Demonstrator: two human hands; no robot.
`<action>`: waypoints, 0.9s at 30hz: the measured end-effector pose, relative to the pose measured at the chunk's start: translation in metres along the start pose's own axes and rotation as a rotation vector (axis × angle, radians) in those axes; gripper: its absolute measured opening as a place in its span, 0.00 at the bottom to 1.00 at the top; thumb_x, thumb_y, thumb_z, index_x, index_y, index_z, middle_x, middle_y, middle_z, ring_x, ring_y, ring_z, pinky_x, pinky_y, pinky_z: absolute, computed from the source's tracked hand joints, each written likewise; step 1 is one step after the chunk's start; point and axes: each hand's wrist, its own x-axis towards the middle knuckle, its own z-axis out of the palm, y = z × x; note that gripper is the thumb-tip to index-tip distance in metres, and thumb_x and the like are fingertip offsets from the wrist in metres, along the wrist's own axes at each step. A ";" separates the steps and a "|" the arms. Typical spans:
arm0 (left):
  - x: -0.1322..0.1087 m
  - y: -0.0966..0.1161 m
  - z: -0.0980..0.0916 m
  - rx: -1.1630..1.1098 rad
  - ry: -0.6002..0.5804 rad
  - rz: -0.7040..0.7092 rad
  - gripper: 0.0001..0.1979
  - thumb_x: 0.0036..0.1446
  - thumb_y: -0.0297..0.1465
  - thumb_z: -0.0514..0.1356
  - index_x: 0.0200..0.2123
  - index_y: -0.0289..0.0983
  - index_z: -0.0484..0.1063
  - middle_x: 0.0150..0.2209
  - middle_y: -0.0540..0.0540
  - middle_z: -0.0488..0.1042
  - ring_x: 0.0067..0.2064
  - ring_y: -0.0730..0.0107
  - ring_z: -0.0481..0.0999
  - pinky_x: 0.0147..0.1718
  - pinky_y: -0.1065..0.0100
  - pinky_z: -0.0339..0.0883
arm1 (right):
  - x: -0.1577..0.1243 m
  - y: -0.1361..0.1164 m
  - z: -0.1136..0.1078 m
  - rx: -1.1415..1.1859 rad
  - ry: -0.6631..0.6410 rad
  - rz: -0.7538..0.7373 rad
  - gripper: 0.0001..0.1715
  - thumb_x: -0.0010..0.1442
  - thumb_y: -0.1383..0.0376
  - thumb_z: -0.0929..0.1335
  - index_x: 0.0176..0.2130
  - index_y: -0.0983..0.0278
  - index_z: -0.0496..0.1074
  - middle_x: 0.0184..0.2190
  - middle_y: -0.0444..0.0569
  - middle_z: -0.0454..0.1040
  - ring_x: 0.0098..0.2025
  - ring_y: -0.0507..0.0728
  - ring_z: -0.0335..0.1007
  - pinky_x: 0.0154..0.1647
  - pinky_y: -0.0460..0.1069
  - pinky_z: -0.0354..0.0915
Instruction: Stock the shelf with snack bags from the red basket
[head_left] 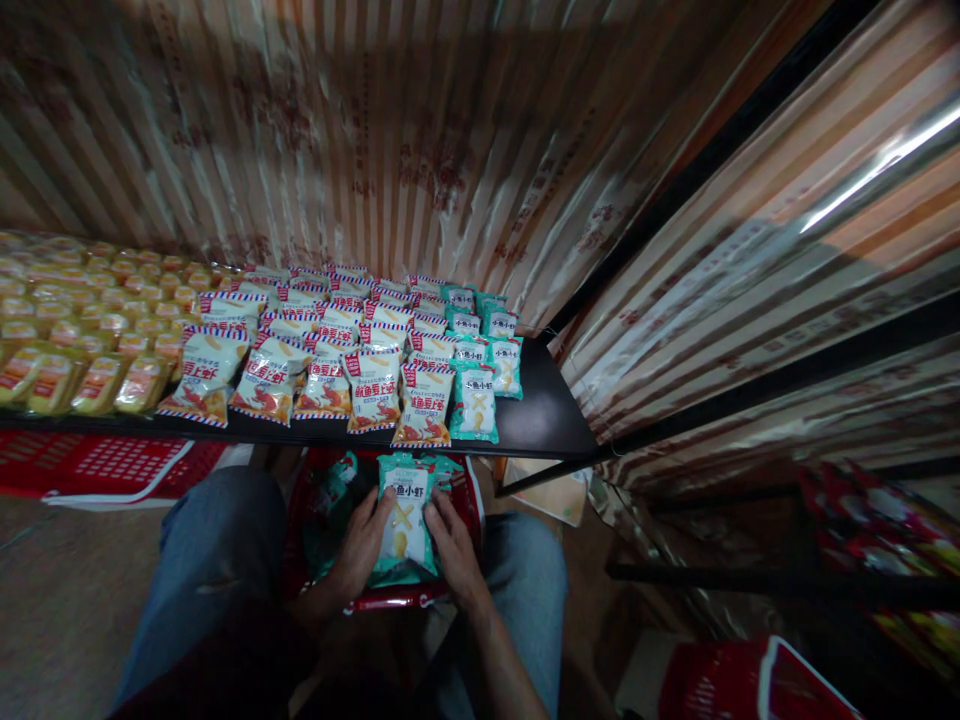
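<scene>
While matching green packets (475, 405) stand near the right end of a black shelf (546, 405), the left hand (366, 538) and right hand (453, 545) grasp 1 green-and-white snack packet (403, 518) by its opposite sides, over a red basket (394, 601). Its long axis points toward the shelf; the matching packets lie ahead and rightward, nearer the right hand.
</scene>
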 end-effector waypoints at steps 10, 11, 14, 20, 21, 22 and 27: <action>0.013 -0.011 0.001 0.030 0.144 0.067 0.25 0.45 0.52 0.61 0.37 0.37 0.72 0.34 0.45 0.77 0.36 0.62 0.76 0.37 0.65 0.68 | -0.002 0.009 0.003 -0.124 0.047 -0.084 0.45 0.48 0.48 0.73 0.60 0.64 0.63 0.51 0.53 0.74 0.53 0.63 0.69 0.54 0.56 0.66; 0.015 -0.013 0.000 0.046 0.181 0.082 0.22 0.45 0.49 0.62 0.36 0.38 0.72 0.34 0.46 0.76 0.37 0.63 0.75 0.38 0.66 0.67 | -0.002 0.008 0.002 -0.159 0.058 -0.105 0.44 0.48 0.49 0.73 0.59 0.64 0.64 0.52 0.53 0.73 0.54 0.63 0.68 0.56 0.56 0.65; 0.021 -0.017 -0.001 0.064 0.245 0.133 0.14 0.45 0.41 0.64 0.33 0.40 0.70 0.33 0.49 0.74 0.39 0.66 0.73 0.42 0.68 0.64 | -0.002 0.008 -0.002 -0.219 0.077 -0.150 0.38 0.51 0.49 0.71 0.57 0.64 0.67 0.54 0.53 0.72 0.56 0.63 0.67 0.58 0.55 0.62; 0.020 -0.019 -0.004 0.006 0.165 0.106 0.12 0.46 0.42 0.63 0.29 0.40 0.72 0.31 0.49 0.75 0.39 0.64 0.75 0.40 0.68 0.67 | 0.001 0.012 -0.008 -0.234 0.067 -0.221 0.28 0.56 0.48 0.67 0.51 0.60 0.73 0.52 0.52 0.73 0.55 0.61 0.67 0.57 0.55 0.62; 0.018 -0.019 -0.004 -0.014 0.141 0.086 0.14 0.48 0.44 0.62 0.31 0.39 0.73 0.33 0.48 0.77 0.41 0.62 0.75 0.42 0.66 0.67 | 0.002 0.012 -0.008 -0.237 0.063 -0.246 0.27 0.57 0.48 0.67 0.50 0.60 0.74 0.51 0.52 0.74 0.54 0.60 0.67 0.57 0.54 0.62; 0.015 -0.019 -0.004 -0.036 0.115 0.066 0.16 0.49 0.46 0.61 0.33 0.39 0.74 0.36 0.46 0.78 0.43 0.61 0.76 0.43 0.65 0.68 | 0.003 0.012 -0.008 -0.240 0.056 -0.272 0.26 0.57 0.48 0.67 0.49 0.60 0.74 0.49 0.52 0.74 0.53 0.60 0.68 0.56 0.54 0.63; 0.003 -0.020 -0.001 -0.224 -0.065 -0.061 0.26 0.47 0.47 0.64 0.44 0.37 0.74 0.44 0.41 0.78 0.47 0.56 0.77 0.49 0.59 0.67 | 0.007 0.014 -0.005 -0.239 0.008 -0.326 0.22 0.57 0.49 0.67 0.45 0.59 0.77 0.44 0.52 0.74 0.48 0.58 0.70 0.48 0.51 0.67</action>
